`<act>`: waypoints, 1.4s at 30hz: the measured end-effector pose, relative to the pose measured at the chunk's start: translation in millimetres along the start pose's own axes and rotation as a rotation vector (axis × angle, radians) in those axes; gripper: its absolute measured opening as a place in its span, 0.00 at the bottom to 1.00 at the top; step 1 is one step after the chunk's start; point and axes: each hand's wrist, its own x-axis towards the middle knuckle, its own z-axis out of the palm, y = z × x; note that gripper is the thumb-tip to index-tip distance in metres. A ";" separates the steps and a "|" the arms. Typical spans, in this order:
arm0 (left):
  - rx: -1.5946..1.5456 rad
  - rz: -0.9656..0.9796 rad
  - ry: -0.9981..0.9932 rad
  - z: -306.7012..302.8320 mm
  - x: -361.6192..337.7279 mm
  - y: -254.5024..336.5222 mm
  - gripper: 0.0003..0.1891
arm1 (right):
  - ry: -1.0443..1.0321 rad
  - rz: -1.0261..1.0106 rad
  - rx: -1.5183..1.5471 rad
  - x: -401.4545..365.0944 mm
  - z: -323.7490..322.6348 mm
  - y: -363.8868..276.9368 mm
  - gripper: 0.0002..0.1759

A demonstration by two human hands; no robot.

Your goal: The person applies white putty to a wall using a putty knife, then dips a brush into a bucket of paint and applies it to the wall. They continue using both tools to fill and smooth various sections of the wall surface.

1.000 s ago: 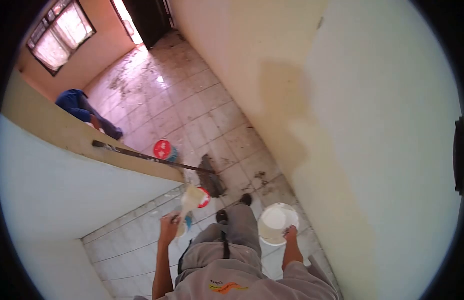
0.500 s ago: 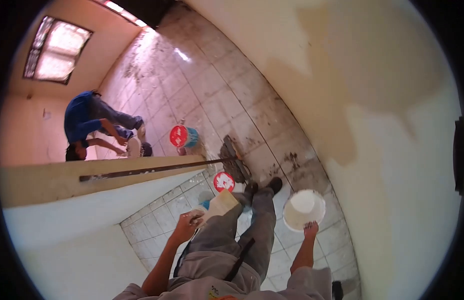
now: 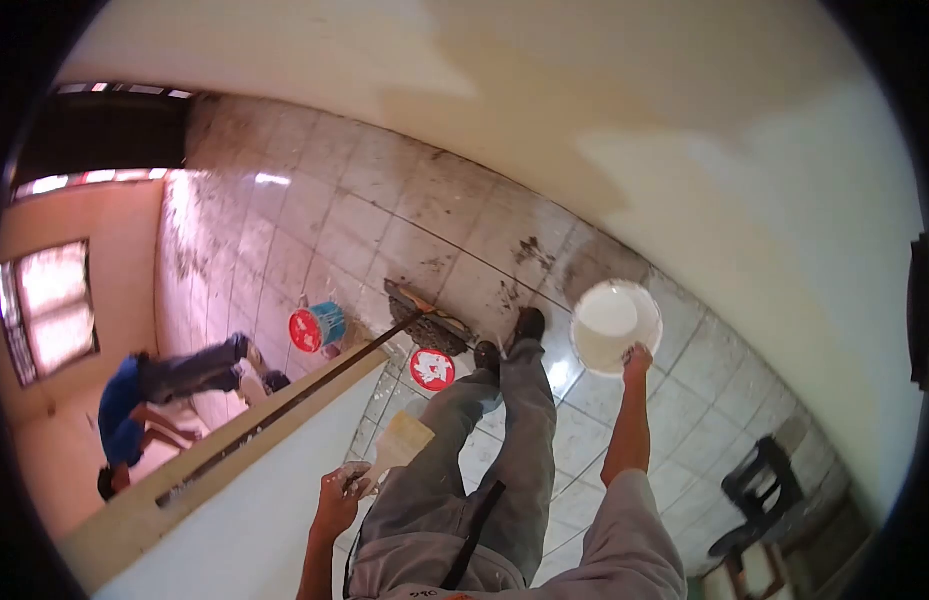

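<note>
In my left hand (image 3: 347, 490) is a wide paintbrush (image 3: 403, 440) with a pale handle and yellowish flat end, held in front of my left thigh. White smears mark the fingers of this hand. Out to the other side, my right hand (image 3: 637, 357) grips the near rim of a white bucket (image 3: 585, 350) with pale material inside. The bucket is near the base of the wall, beside my feet. Near my left foot is a round red lid (image 3: 432, 370) smeared with white.
A broom (image 3: 425, 320) leans over a low wall edge (image 3: 115, 545). Beyond it stands a blue bucket (image 3: 331, 322) with a red lid. Another person (image 3: 125, 410) in blue bends over at left. A dark plastic stool (image 3: 765, 485) sits behind me at right, and a cream wall (image 3: 685, 180) runs alongside.
My view has turned, so the room appears rotated and the stool behind me now shows. Both hands keep their holds on the paintbrush and the bucket rim.
</note>
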 end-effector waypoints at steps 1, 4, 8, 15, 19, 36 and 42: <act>-0.053 -0.038 -0.020 3.7 -0.5 -1.4 0.11 | -0.001 -0.077 -0.128 -1.1 -10.8 0.6 0.12; -0.066 -0.005 -0.074 11.8 4.3 -12.3 0.11 | 0.198 -0.168 -0.226 -34.4 -32.6 -4.1 0.10; -0.050 0.094 -0.127 17.7 -3.6 -40.3 0.11 | 0.405 -0.330 -0.959 -74.0 -110.8 14.8 0.14; -0.130 0.181 -0.084 19.8 -65.1 -67.6 0.12 | -0.095 -0.889 -0.919 -210.8 -125.3 94.3 0.09; -0.238 0.339 0.046 28.1 -86.7 -126.5 0.12 | -0.772 -1.196 -0.879 -353.6 -54.9 134.4 0.11; -0.368 0.419 -0.290 70.1 -61.9 38.4 0.15 | -0.997 -0.556 -1.270 -412.0 -43.9 160.7 0.14; -0.278 0.287 -0.506 102.9 -5.8 107.5 0.14 | -0.733 -0.282 -1.035 -405.4 -41.6 109.0 0.21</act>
